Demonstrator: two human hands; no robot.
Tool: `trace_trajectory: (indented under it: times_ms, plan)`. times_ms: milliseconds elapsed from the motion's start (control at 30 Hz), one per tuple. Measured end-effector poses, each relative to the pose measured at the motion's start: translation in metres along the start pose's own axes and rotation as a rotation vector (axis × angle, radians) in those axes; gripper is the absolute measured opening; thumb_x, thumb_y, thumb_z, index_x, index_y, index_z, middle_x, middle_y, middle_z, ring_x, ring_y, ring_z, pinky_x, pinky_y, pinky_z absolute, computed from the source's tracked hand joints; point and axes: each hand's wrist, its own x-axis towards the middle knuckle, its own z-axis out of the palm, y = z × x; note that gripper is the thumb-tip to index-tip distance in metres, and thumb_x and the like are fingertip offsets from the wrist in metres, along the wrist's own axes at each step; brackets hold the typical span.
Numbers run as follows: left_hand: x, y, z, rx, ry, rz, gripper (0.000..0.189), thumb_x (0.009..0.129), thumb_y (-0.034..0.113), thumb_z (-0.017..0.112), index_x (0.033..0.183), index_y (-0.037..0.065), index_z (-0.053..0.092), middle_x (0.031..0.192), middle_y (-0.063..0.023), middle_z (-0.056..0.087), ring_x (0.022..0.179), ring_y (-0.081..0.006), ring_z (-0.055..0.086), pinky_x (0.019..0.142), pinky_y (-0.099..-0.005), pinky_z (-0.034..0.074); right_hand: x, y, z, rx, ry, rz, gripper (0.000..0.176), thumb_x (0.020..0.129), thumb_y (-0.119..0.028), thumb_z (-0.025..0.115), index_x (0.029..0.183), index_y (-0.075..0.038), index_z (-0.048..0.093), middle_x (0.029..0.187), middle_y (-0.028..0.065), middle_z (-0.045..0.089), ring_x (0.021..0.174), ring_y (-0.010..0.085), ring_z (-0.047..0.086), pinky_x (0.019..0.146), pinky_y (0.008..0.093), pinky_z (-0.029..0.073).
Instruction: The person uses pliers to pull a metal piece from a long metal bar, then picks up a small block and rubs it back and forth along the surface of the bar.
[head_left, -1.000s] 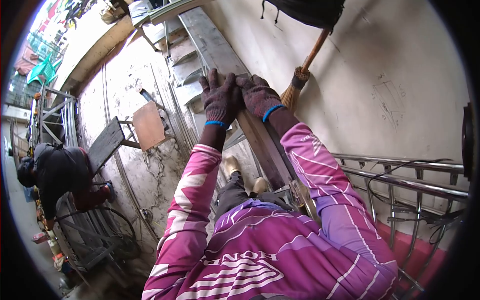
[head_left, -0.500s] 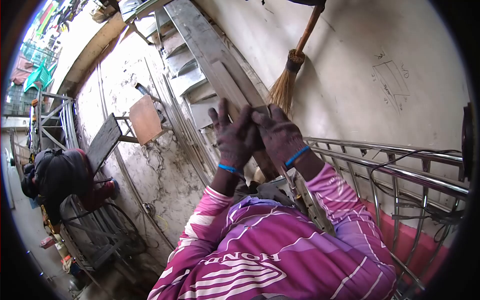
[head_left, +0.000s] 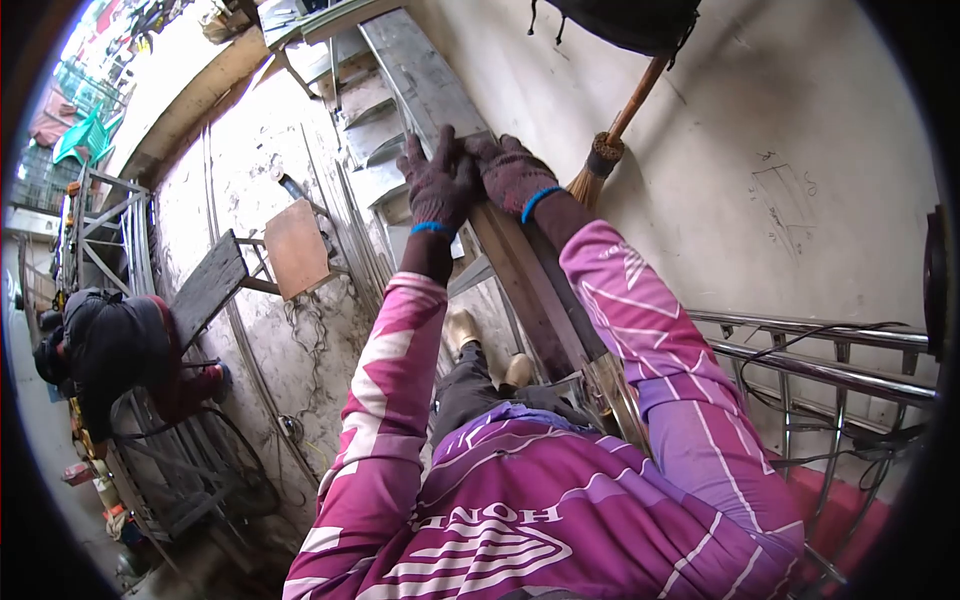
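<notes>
A long flat metal bar (head_left: 530, 290) runs from my waist away toward stacked metal sections at the top. Both my hands wear dark knit gloves with blue cuffs and sit side by side far out on the bar. My left hand (head_left: 435, 185) lies flat on it with fingers stretched forward. My right hand (head_left: 508, 172) touches the left one, its fingers curled over the bar's far edge. My pink and purple sleeves are stretched out. My shoes (head_left: 462, 328) show below the bar.
A broom (head_left: 600, 160) leans on the pale wall at right. A shiny steel railing (head_left: 820, 360) lies at lower right. At left, a person in dark clothes (head_left: 110, 350) crouches beside metal frames (head_left: 110, 230), a dark bench (head_left: 205, 290) and a wooden board (head_left: 295, 250).
Half a second ago my hands were drawn back close to my body on the bar. Now both have slid forward along it, arms extended again.
</notes>
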Motion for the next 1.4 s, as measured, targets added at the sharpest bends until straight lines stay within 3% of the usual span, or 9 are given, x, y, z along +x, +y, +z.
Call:
trace_trajectory:
  times_ms: [300, 500, 733, 800, 900, 1000, 1200, 1300, 1400]
  plan:
    - [-0.188, 0.026, 0.030, -0.192, 0.128, 0.271, 0.105, 0.086, 0.028, 0.078, 0.171, 0.009, 0.019, 0.171, -0.0358, 0.017, 0.159, -0.0551, 0.018, 0.130, -0.0615, 0.021, -0.247, -0.038, -0.036, 0.252, 0.201, 0.004, 0.042, 0.100, -0.019, 0.065, 0.139, -0.031, 0.061, 0.137, 0.0247, 0.056, 0.123, 0.0462, 0.063, 0.100, 0.0512, 0.056]
    - [-0.172, 0.035, 0.015, -0.517, -0.036, -0.126, 0.107, 0.089, 0.034, 0.079, 0.170, 0.004, 0.017, 0.168, -0.0313, 0.029, 0.156, -0.0455, 0.035, 0.125, -0.0450, 0.037, -0.218, -0.042, -0.047, 0.251, 0.193, -0.016, 0.042, 0.102, -0.005, 0.063, 0.138, -0.027, 0.065, 0.142, 0.0234, 0.057, 0.122, 0.0428, 0.067, 0.101, 0.0437, 0.059]
    - [-0.028, 0.002, 0.006, -0.429, 0.004, -0.096, 0.105, 0.087, 0.042, 0.076, 0.169, 0.004, 0.024, 0.156, -0.0336, 0.048, 0.144, -0.0459, 0.051, 0.119, -0.0445, 0.043, -0.056, -0.031, -0.052, 0.238, 0.003, 0.128, 0.039, 0.107, -0.012, 0.052, 0.141, -0.027, 0.063, 0.148, 0.0125, 0.057, 0.131, 0.0394, 0.060, 0.113, 0.0416, 0.052]
    - [0.004, -0.003, -0.002, -0.409, -0.100, -0.168, 0.106, 0.086, 0.041, 0.076, 0.170, 0.005, 0.023, 0.155, -0.0341, 0.048, 0.143, -0.0457, 0.052, 0.119, -0.0435, 0.044, -0.010, 0.013, -0.024, 0.161, 0.021, -0.065, 0.036, 0.107, -0.024, 0.055, 0.141, -0.035, 0.060, 0.153, 0.0273, 0.049, 0.128, 0.0477, 0.063, 0.111, 0.0480, 0.054]
    - [0.019, -0.014, 0.003, -0.430, -0.084, -0.123, 0.107, 0.085, 0.039, 0.078, 0.170, 0.005, 0.023, 0.154, -0.0350, 0.049, 0.143, -0.0443, 0.053, 0.119, -0.0422, 0.043, 0.006, 0.012, -0.007, 0.054, 0.049, -0.028, 0.038, 0.109, -0.032, 0.051, 0.146, -0.036, 0.058, 0.153, 0.0268, 0.050, 0.137, 0.0477, 0.057, 0.116, 0.0532, 0.048]
    - [-0.008, 0.003, -0.001, -0.442, -0.058, -0.223, 0.106, 0.086, 0.040, 0.078, 0.169, 0.004, 0.024, 0.156, -0.0349, 0.047, 0.144, -0.0449, 0.052, 0.119, -0.0425, 0.043, -0.045, -0.030, -0.039, 0.202, 0.113, 0.171, 0.038, 0.109, -0.035, 0.051, 0.146, -0.036, 0.058, 0.152, 0.0298, 0.050, 0.139, 0.0486, 0.055, 0.117, 0.0526, 0.047]
    - [-0.150, 0.027, 0.009, -0.662, -0.192, -0.314, 0.115, 0.092, 0.043, 0.078, 0.172, 0.010, 0.002, 0.162, -0.0320, 0.044, 0.145, -0.0423, 0.053, 0.114, -0.0434, 0.048, -0.195, -0.038, -0.039, 0.317, 0.299, -0.031, 0.037, 0.102, -0.025, 0.067, 0.138, -0.033, 0.062, 0.126, 0.0232, 0.059, 0.112, 0.0482, 0.066, 0.091, 0.0521, 0.059]
    - [-0.187, 0.031, 0.020, -0.677, -0.123, -0.244, 0.115, 0.092, 0.038, 0.080, 0.173, 0.010, 0.003, 0.162, -0.0314, 0.045, 0.145, -0.0392, 0.054, 0.113, -0.0428, 0.049, -0.237, -0.045, -0.041, 0.212, 0.221, 0.026, 0.043, 0.101, -0.015, 0.067, 0.142, -0.029, 0.063, 0.142, 0.0235, 0.057, 0.125, 0.0467, 0.064, 0.100, 0.0479, 0.060]
    - [-0.173, 0.034, 0.015, -0.720, -0.120, -0.290, 0.114, 0.091, 0.037, 0.081, 0.172, 0.009, 0.007, 0.161, -0.0312, 0.045, 0.145, -0.0391, 0.053, 0.114, -0.0435, 0.048, -0.216, -0.040, -0.043, 0.271, 0.284, -0.060, 0.041, 0.099, -0.020, 0.069, 0.137, -0.035, 0.062, 0.126, 0.0238, 0.058, 0.110, 0.0475, 0.066, 0.092, 0.0525, 0.059]
